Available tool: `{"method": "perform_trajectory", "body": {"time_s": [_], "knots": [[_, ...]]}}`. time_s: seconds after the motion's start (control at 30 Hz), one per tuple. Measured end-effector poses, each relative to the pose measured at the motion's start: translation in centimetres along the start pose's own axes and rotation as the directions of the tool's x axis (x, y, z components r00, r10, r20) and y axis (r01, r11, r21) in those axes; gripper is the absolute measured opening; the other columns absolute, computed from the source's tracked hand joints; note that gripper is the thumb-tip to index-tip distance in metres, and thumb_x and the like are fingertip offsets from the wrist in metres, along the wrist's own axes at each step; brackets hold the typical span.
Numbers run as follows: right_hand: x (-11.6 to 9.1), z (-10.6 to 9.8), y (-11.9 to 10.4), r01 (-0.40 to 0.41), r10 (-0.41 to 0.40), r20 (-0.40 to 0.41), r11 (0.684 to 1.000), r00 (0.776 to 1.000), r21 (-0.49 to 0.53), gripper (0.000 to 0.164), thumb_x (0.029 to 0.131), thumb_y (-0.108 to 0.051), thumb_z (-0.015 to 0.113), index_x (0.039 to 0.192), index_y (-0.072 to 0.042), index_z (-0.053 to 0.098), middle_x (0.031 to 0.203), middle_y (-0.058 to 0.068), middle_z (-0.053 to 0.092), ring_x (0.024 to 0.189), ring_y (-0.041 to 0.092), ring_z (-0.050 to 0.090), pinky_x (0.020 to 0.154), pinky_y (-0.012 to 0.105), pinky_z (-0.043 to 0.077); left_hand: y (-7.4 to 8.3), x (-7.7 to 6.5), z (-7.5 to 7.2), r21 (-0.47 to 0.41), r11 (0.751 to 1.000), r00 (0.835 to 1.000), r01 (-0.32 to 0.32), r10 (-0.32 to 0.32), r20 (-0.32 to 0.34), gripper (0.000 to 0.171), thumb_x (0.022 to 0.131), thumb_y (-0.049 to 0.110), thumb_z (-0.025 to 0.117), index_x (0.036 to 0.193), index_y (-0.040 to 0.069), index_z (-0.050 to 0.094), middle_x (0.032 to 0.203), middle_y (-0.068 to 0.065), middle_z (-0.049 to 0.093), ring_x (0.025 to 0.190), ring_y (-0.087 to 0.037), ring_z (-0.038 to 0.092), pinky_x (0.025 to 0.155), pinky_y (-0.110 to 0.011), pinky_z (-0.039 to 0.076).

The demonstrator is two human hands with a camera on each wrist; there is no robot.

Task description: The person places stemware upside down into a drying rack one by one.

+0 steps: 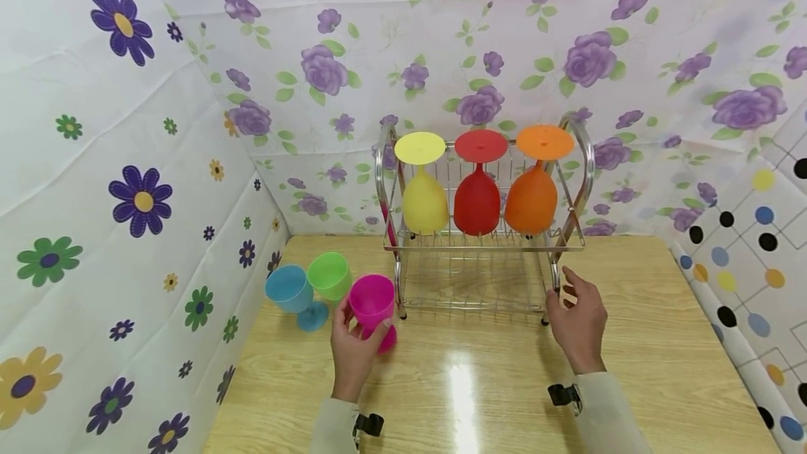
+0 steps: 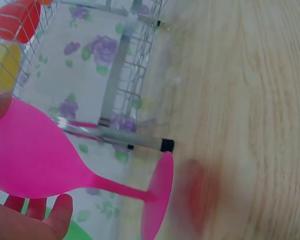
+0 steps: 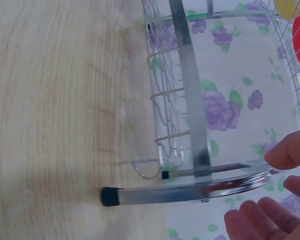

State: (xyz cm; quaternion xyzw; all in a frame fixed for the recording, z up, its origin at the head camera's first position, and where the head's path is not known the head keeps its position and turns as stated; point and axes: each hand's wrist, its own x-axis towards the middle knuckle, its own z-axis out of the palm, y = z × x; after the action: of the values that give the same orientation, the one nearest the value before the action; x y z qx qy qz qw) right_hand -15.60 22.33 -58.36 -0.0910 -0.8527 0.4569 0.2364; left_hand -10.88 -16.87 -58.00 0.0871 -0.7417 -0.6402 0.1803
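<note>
My left hand (image 1: 354, 356) grips a pink goblet (image 1: 372, 296) round its bowl, thumb on one side and fingers on the other. In the left wrist view the goblet's round foot (image 2: 159, 197) is close over the table, a blurred reddish reflection beside it. A two-tier metal dish rack (image 1: 588, 167) stands just behind, its left front leg near the goblet. At the rack's right leg my right hand (image 1: 580, 328) is held with thumb and fingers apart and nothing between them. Upside down on the upper tier sit a yellow goblet (image 1: 425, 205), a red goblet (image 1: 477, 202) and an orange goblet (image 1: 532, 202).
Left of the pink goblet, a blue goblet (image 1: 288, 289) and a green goblet (image 1: 330, 276) stand upright on the wooden table (image 1: 504, 377). Below the upper tier, the rack's lower wire shelf (image 1: 473, 305) lies low over the tabletop. Flowered cloth (image 1: 391, 26) hangs behind.
</note>
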Motion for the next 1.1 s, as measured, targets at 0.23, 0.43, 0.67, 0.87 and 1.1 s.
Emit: {"method": "perform_trajectory", "body": {"time_s": [0.23, 0.43, 0.67, 0.87, 1.1], "knots": [[-0.9, -0.8, -2.2, 0.132, -0.132, -0.050, 0.991, 0.990, -0.003, 0.050, 0.095, -0.005, 0.073, 0.144, -0.007, 0.065, 0.144, 0.020, 0.060, 0.124, 0.040, 0.062, 0.089, 0.061, 0.061, 2.1, -0.7, 0.3, 0.022, 0.996, 0.993, -0.083, 0.081, 0.082, 0.087, 0.079, 0.012, 0.094, 0.154, 0.020, 0.051, 0.144, -0.004, 0.056, 0.131, -0.024, 0.056, 0.104, -0.029, 0.058], [-2.2, -1.4, -4.6, 0.304, -0.302, -0.044, 0.952, 0.952, 0.034, 0.047, 0.092, -0.002, 0.075, 0.139, -0.001, 0.067, 0.144, 0.022, 0.061, 0.123, 0.043, 0.064, 0.093, 0.008, 0.054, 4.3, -1.2, 0.8, 0.109, 0.972, 0.965, -0.208, 0.186, 0.188, 0.084, 0.080, 0.014, 0.092, 0.154, 0.024, 0.052, 0.144, -0.003, 0.055, 0.132, -0.022, 0.054, 0.104, -0.041, 0.060], [-3.6, -2.3, -7.1, 0.315, -0.320, 0.016, 0.941, 0.947, 0.126, 0.050, 0.092, 0.000, 0.076, 0.141, -0.008, 0.068, 0.144, 0.015, 0.063, 0.130, 0.022, 0.061, 0.093, 0.001, 0.049, 6.5, -1.7, 1.2, 0.167, 0.935, 0.925, -0.314, 0.261, 0.276, 0.087, 0.080, 0.016, 0.092, 0.156, 0.016, 0.050, 0.148, -0.006, 0.052, 0.129, -0.026, 0.059, 0.100, -0.044, 0.062], [-4.7, -3.1, -9.6, 0.335, -0.360, 0.113, 0.922, 0.926, 0.197, 0.055, 0.092, 0.001, 0.078, 0.143, -0.013, 0.066, 0.146, 0.013, 0.062, 0.134, -0.005, 0.053, 0.094, 0.008, 0.055, 8.2, -2.1, 1.3, 0.198, 0.905, 0.894, -0.376, 0.298, 0.335, 0.090, 0.076, 0.013, 0.095, 0.156, 0.018, 0.052, 0.147, -0.007, 0.052, 0.131, -0.028, 0.060, 0.099, -0.037, 0.062], [-6.4, -3.3, -12.3, 0.368, -0.409, 0.197, 0.905, 0.891, 0.212, 0.055, 0.090, -0.003, 0.081, 0.142, -0.017, 0.067, 0.145, 0.007, 0.063, 0.133, 0.003, 0.058, 0.094, 0.015, 0.059, 9.2, -2.7, 2.0, 0.248, 0.838, 0.837, -0.485, 0.362, 0.411, 0.091, 0.074, 0.013, 0.096, 0.155, 0.015, 0.053, 0.147, -0.008, 0.052, 0.133, -0.031, 0.058, 0.097, -0.043, 0.064]]}}
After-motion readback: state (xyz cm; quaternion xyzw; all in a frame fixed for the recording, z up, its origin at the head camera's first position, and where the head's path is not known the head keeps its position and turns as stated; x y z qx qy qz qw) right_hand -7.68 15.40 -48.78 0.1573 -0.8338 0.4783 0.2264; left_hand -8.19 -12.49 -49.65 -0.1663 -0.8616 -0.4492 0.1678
